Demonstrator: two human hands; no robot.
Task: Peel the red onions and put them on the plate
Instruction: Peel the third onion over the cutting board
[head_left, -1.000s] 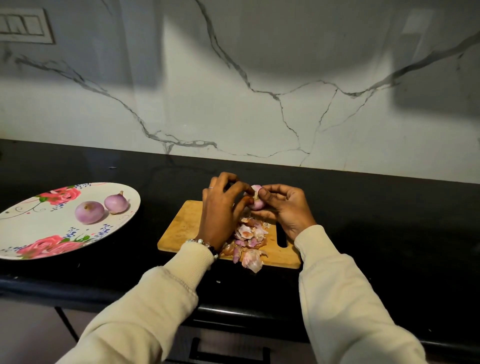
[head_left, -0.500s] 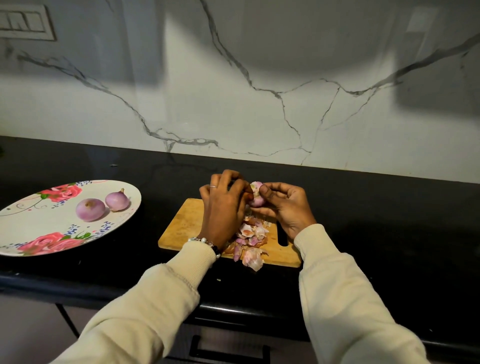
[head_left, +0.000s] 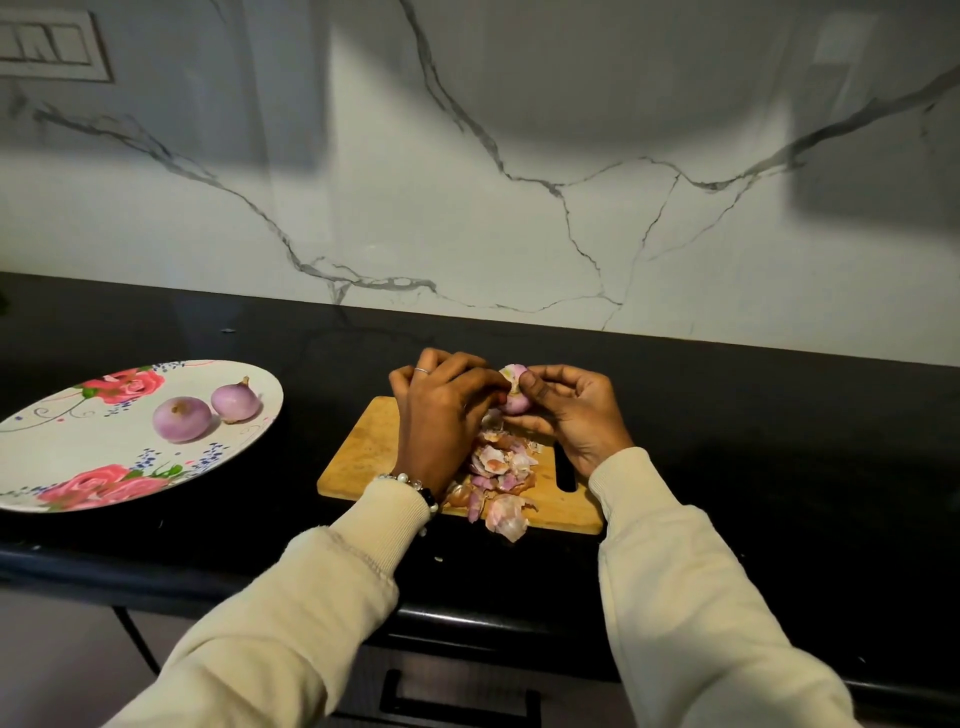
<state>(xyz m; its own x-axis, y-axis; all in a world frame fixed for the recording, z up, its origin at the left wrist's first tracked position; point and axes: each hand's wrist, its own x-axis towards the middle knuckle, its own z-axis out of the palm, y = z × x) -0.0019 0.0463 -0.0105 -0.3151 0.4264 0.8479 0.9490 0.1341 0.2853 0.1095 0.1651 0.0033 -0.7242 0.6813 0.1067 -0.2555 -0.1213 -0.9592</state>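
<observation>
Three red onions were visible: two peeled onions (head_left: 207, 410) lay on the plate (head_left: 62, 467), left of the cutting board (head_left: 363, 457). You held the third onion (head_left: 514, 391) above the board's far edge, your left hand (head_left: 441, 415) and right hand (head_left: 566, 410) both curled around it, fingers largely hiding it. One heap of peels (head_left: 501, 478) covered the board's near edge.

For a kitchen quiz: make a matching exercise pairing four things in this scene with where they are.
Things:
1. two peeled onions
2. onion being peeled
3. onion skins
4. cutting board

Places:
A. on the black counter
B. held between the left hand and right hand
C. on the floral plate
D. piled on the board

Pairs: 1-C, 2-B, 3-D, 4-A
</observation>
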